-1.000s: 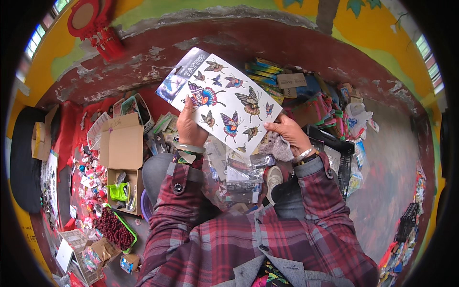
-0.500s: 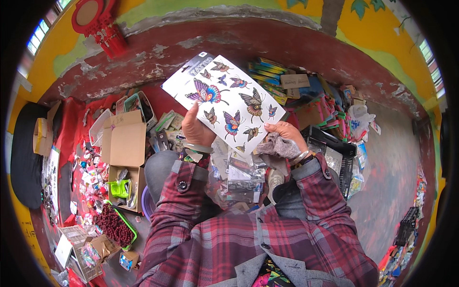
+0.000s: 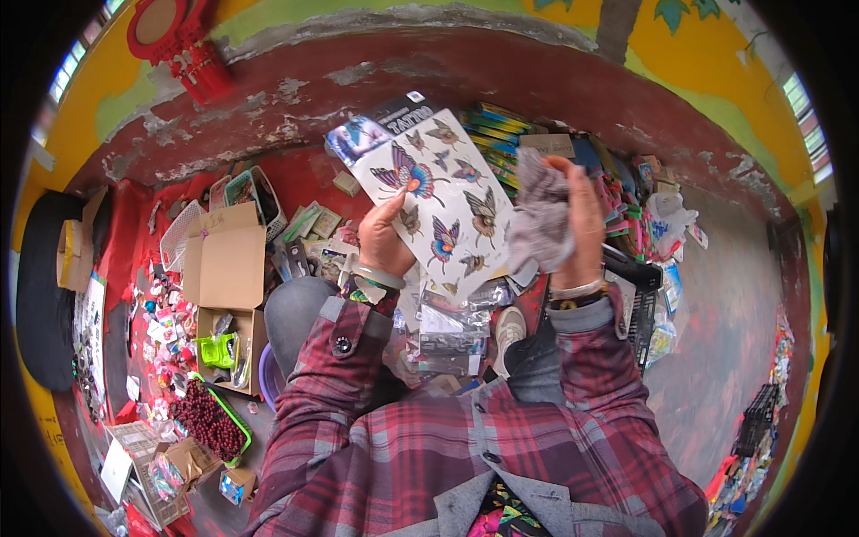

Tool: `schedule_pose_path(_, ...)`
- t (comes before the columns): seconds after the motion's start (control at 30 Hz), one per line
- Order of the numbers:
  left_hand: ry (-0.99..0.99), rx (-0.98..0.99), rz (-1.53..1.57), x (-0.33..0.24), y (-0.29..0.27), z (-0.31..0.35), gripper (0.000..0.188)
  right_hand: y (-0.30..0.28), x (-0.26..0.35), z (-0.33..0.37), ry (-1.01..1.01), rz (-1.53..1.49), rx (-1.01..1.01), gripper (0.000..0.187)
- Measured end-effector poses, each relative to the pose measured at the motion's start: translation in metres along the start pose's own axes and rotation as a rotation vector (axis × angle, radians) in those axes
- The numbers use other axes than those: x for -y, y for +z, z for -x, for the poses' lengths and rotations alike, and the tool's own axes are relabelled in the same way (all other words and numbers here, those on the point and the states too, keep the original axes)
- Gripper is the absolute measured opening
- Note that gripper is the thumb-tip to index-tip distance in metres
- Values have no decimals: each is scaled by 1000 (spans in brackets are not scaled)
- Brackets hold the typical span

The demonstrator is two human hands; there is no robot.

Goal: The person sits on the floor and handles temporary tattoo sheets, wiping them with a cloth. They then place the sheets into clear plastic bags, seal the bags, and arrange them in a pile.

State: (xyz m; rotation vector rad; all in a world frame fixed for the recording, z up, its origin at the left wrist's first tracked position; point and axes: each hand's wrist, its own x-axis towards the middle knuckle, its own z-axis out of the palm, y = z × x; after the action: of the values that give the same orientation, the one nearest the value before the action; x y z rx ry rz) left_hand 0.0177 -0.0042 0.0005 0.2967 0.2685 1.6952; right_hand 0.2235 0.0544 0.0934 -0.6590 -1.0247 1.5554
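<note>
A white temporary tattoo sheet with colourful butterflies is tilted in front of me, with a dark printed header card showing behind its upper left edge. My left hand grips the sheet by its left edge, thumb on the printed face. On the right, my right hand is closed around a crumpled grey cloth, raised beside the sheet's right edge. Whether the cloth touches the sheet I cannot tell. Below, clear-wrapped flat packets lie between my legs.
To the left stand an open cardboard box with a bright green item inside, a white basket and a green tray of dark red beads. A black crate is at my right knee. Colourful packs lie along the wall.
My right hand has let go of the sheet's lower right corner and lifted the cloth up along its right side. The sheet has turned more upright, showing more of the dark card.
</note>
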Motion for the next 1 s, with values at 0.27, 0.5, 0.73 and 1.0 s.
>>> schedule_pose_path(0.27, -93, -52, -96, 46, -15, -2, 45, 6, -80, 17, -694, 1333, 536, 43)
schedule_pose_path(0.5, -318, 97, -44, 46, 22, 18, 50, -15, -67, -20, -657, 1281, 197, 41)
schedule_pose_path(0.73, -39, -96, -200, 17, 18, 2, 33, -55, -69, -33, -372, 1231, 95, 33)
schedule_pose_path(1.0, -143, -127, -275, 3, 6, 12, 29, -70, -28, -43, -481, 962, -156, 23)
